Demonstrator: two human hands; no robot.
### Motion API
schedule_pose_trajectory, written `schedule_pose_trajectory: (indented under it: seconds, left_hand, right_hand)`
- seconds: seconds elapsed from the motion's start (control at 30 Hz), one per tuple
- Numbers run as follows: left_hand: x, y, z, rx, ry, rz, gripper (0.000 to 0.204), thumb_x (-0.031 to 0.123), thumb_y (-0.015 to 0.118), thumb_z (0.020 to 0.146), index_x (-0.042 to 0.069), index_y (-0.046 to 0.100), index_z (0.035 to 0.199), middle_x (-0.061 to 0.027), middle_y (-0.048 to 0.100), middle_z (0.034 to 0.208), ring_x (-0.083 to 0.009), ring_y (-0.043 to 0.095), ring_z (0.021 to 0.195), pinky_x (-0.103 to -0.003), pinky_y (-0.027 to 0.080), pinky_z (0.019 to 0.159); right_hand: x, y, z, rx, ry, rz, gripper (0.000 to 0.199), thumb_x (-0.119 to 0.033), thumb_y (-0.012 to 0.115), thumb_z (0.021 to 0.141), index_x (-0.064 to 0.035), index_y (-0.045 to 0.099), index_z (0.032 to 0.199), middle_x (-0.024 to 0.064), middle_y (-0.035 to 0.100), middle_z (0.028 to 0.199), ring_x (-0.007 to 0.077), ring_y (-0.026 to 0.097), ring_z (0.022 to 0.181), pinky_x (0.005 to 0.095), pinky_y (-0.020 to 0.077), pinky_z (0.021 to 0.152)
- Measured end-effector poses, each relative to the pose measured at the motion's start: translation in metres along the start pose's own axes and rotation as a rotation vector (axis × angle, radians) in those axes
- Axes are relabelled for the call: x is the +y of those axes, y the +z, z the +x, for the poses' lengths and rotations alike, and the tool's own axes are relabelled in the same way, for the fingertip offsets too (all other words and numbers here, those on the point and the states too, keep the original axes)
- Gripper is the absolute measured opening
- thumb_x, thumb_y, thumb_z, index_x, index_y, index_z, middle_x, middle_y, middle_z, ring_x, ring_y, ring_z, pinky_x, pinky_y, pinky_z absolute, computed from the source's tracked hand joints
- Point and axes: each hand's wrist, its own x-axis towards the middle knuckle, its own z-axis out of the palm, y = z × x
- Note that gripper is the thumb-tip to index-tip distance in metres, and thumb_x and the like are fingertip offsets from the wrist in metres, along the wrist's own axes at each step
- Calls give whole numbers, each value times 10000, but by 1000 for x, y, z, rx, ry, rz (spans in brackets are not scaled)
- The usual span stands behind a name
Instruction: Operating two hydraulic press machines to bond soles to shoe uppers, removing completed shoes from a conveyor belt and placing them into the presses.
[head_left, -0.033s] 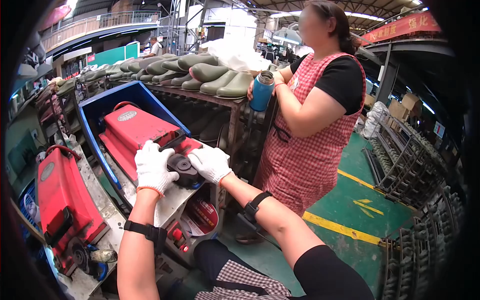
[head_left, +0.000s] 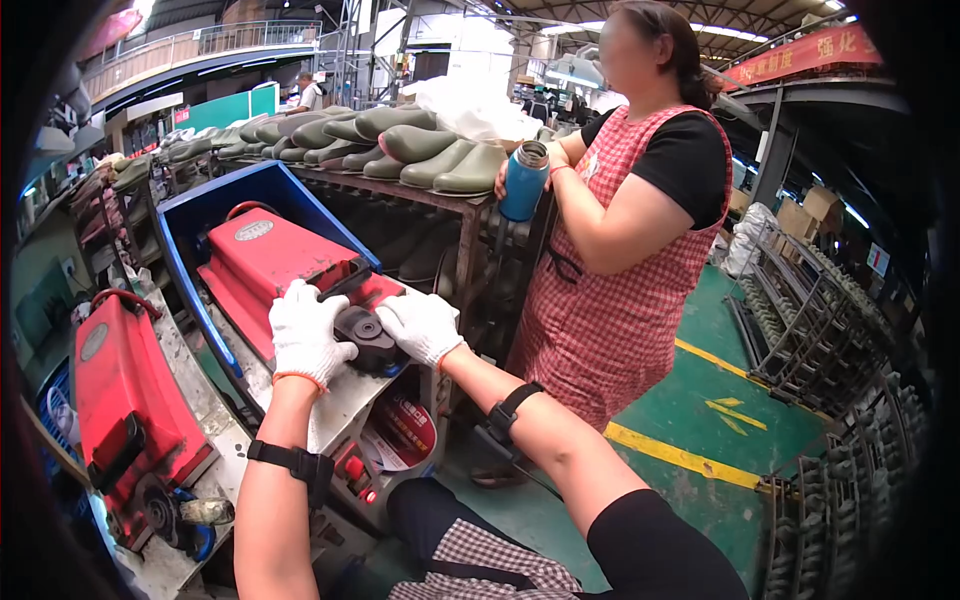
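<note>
Two gloved hands hold a black part point(head_left: 365, 338) on the red machine point(head_left: 275, 262): left hand point(head_left: 305, 335) curled around it, right hand point(head_left: 422, 326) pressed on its edge.

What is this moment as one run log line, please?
left hand: on black part | right hand: on black part | part: on red machine | nearby: person in red apron holding blue bottle

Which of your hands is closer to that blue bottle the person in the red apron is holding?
The right hand. It rests on the black part down and to the left of the blue bottle. The left hand grips the part's other side, farther from the bottle.
</note>
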Motion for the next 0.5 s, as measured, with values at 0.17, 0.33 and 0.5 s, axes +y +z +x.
schedule_pose_trajectory:
  seconds: [0.17,0.33,0.5]
  left_hand:
    - [-3,4,0,14,9,-9,624,256,890,480,200,773,1090,-111,605,1046,-327,573,1110,-455,488,936]
    - [-6,6,-5,32,10,2,614,248,880,482,192,772,1083,-112,613,1053,-324,576,1109,-450,496,938]
    - [-6,5,-4,39,11,-20,582,228,871,498,183,775,1070,-110,620,1059,-321,581,1105,-444,506,932]
  right_hand:
    - [1,4,-1,-5,14,6,280,-348,508,1024,-148,697,974,98,717,833,332,697,784,471,546,689]
    - [-4,7,-2,7,25,-19,284,-349,503,1025,-148,696,974,99,717,841,329,698,791,466,547,695]
    - [-2,12,0,13,12,-5,285,-348,499,1027,-149,696,970,96,721,858,322,699,805,462,549,696]
